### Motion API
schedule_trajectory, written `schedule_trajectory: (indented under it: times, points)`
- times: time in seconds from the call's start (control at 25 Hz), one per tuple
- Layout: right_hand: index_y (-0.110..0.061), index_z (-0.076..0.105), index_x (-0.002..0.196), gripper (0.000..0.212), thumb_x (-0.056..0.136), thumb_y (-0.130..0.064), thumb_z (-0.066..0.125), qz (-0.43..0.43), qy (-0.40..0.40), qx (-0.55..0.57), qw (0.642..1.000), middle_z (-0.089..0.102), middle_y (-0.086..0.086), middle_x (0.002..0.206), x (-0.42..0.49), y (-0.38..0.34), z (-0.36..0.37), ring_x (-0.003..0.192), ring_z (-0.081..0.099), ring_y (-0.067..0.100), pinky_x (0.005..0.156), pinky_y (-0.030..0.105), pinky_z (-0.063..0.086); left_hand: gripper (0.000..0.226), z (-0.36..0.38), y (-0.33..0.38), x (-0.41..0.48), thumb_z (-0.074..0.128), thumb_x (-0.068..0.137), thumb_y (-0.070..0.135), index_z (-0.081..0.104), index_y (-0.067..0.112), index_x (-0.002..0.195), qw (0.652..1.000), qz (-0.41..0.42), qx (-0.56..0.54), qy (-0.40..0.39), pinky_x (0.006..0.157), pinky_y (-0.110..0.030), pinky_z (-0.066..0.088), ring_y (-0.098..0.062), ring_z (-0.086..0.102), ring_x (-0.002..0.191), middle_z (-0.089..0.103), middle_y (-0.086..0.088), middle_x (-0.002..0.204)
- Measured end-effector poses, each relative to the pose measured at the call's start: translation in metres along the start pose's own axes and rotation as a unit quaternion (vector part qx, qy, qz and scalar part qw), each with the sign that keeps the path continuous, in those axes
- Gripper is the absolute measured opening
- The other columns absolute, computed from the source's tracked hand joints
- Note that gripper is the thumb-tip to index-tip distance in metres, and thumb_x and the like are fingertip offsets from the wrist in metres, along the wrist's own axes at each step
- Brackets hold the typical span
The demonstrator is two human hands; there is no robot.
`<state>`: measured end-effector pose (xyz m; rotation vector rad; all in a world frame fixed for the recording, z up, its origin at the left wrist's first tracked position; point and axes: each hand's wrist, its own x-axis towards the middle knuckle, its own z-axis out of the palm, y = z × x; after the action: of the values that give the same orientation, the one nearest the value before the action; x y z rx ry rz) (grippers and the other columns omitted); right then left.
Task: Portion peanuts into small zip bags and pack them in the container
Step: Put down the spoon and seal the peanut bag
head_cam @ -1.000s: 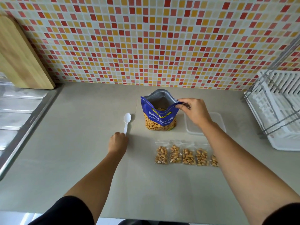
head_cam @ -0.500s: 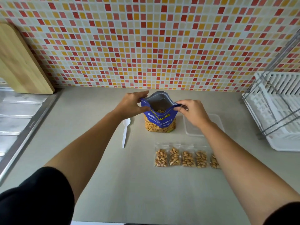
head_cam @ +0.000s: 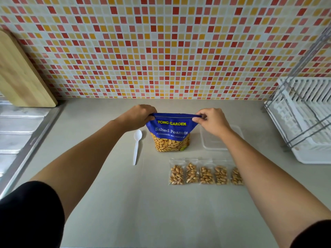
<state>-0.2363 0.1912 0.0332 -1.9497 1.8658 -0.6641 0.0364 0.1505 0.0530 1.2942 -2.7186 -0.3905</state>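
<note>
On the counter (head_cam: 161,212), centre: blue peanut pouch (head_cam: 170,133) stands upright between white plastic spoon (head_cam: 137,147) and clear container (head_cam: 213,142). The left hand (head_cam: 139,115), on the spoon handle a second ago, now pinches the pouch's top-left corner, the right hand (head_cam: 211,120) pinches top-right, and the mouth that gaped is pulled flat. Front now legible: "TONG GARDEN" yellow, "Salted Peanuts" white, small Thai line below, unreadable to me; five filled zip bags (head_cam: 206,174) lie in a row in front, rightmost partly behind the right forearm.
</note>
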Motion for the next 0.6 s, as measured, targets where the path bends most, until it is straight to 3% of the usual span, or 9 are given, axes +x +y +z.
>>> schedule_trajectory:
  times: [0.16,0.6]
  points:
    - [-0.011,0.070,0.101,0.021,0.086,-0.024,0.065,0.002,-0.011,-0.008,1.000,0.071,0.008,0.091,-0.001,-0.002,0.000,0.080,0.058,0.016,0.075,0.029,0.049,0.031,-0.003,0.018,0.016,0.056,0.089,0.026,0.052,0.009,0.115,0.998,-0.027,0.052,-0.026,0.071,-0.026,0.047,-0.011,0.048,0.090,0.063,-0.008,0.113]
    - [-0.013,0.072,0.099,0.018,0.085,-0.023,0.065,-0.011,-0.006,-0.017,1.000,0.072,0.008,0.086,-0.003,0.001,0.000,0.075,0.058,0.020,0.073,0.030,0.048,0.027,0.011,0.063,0.049,0.051,0.091,0.019,0.057,0.009,0.115,0.998,-0.019,0.038,-0.040,0.069,-0.029,0.040,-0.021,0.054,0.090,0.065,-0.011,0.109]
